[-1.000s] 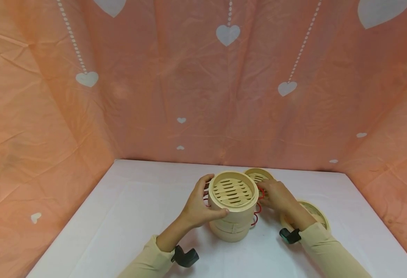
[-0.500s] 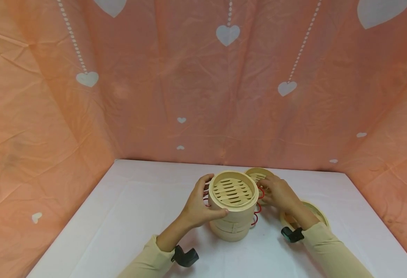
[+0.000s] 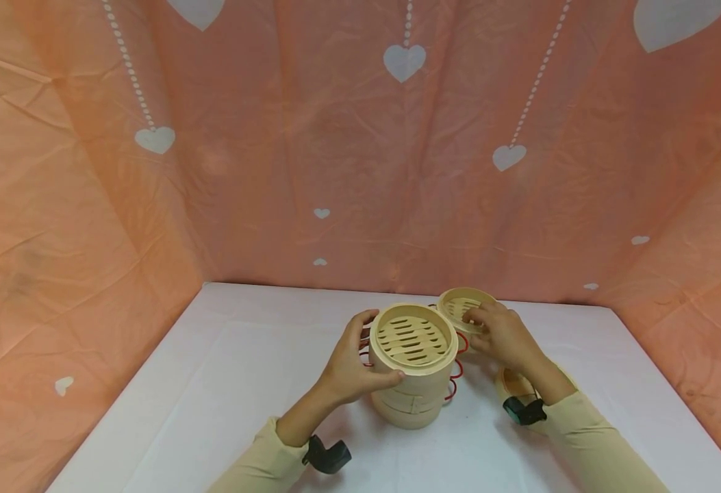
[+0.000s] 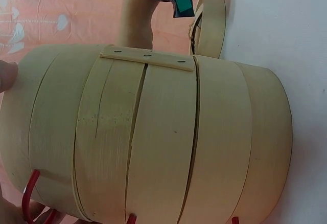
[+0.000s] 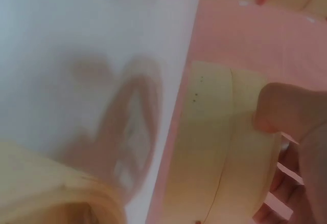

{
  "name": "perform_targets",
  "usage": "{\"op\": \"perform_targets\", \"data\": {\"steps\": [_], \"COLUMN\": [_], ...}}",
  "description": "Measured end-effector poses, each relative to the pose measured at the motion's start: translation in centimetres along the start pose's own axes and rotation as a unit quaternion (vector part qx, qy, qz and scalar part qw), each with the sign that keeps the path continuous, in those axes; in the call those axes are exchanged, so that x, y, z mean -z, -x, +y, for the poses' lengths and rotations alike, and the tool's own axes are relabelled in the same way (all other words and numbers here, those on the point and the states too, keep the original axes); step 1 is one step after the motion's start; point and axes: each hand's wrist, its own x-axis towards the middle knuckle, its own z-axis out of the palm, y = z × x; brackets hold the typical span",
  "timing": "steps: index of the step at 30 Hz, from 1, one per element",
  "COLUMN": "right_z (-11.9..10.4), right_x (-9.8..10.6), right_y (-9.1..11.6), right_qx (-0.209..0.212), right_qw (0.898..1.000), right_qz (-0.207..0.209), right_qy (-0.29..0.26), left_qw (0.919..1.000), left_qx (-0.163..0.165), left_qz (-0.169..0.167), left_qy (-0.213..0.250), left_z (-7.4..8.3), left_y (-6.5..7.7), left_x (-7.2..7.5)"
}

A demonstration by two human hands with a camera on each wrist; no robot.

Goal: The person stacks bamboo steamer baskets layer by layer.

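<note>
A stack of small bamboo steamer baskets (image 3: 412,400) stands on the white table with a slatted tier on top and red cord loops on its sides. My left hand (image 3: 349,373) grips its upper part, the thumb across the front wall and the fingers round the far left side. Just behind and to the right is another bamboo steamer basket (image 3: 461,306), raised above the table. My right hand (image 3: 508,335) holds its near right rim; in the right wrist view, the thumb (image 5: 281,109) presses the outer wall of this basket (image 5: 219,147) and the fingers reach inside.
A third round bamboo piece (image 3: 516,383) rests on the table under my right forearm, partly hidden by it. White cloth covers the table (image 3: 261,342). Pink-orange fabric with white hearts (image 3: 360,171) hangs behind the table and at both sides.
My right hand has lifted the rear basket and moved it slightly back and right, so more of its rim shows. The left hand and the stack have stayed in place.
</note>
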Motion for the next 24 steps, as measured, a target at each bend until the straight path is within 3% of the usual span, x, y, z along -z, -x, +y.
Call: {"op": "perform_targets", "data": {"steps": [9,24], "right_z": [0.0,-0.2], "right_x": [1.0,3.6], "right_y": [-0.3,-1.0], "right_qx": [-0.002,0.024], "right_qw": [1.0,0.998], "right_qz": [0.003,0.051], "right_qy": [-0.005,-0.012], "left_qw": [1.0,0.9998], "left_qx": [0.006,0.01], "left_qz": [0.0,-0.004], "left_qy": [-0.003,0.019], "left_z": [0.0,-0.1], "left_y": [0.0,0.0], "left_x": [0.0,0.1]}}
